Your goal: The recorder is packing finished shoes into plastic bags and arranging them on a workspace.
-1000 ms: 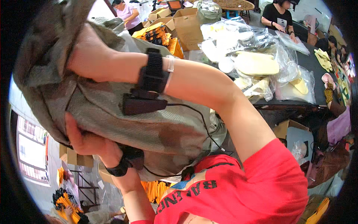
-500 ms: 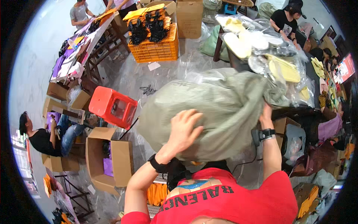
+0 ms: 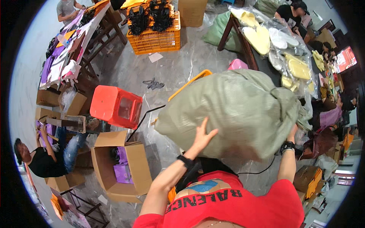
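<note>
A bulky grey-green woven sack (image 3: 232,114) fills the space in front of me, lying on its side with its gathered neck toward the right. My left hand (image 3: 204,137) rests against its near side, fingers spread and holding nothing else. At the neck end, my right hand (image 3: 292,133) grips the sack from the near side; its fingertips are partly hidden by the folds. What the sack contains cannot be seen.
Left of the sack stand a red plastic stool (image 3: 114,106) and an open carton (image 3: 138,167) with purple pieces. A loaded orange crate (image 3: 154,41) is farther off. Bagged yellow and white slippers (image 3: 296,68) cover the right table. A seated person (image 3: 47,159) works at left; others are farther away.
The sack has shifted to the right along with both hands. An orange-yellow rim and a pink object now show behind it. My view has shifted too.
</note>
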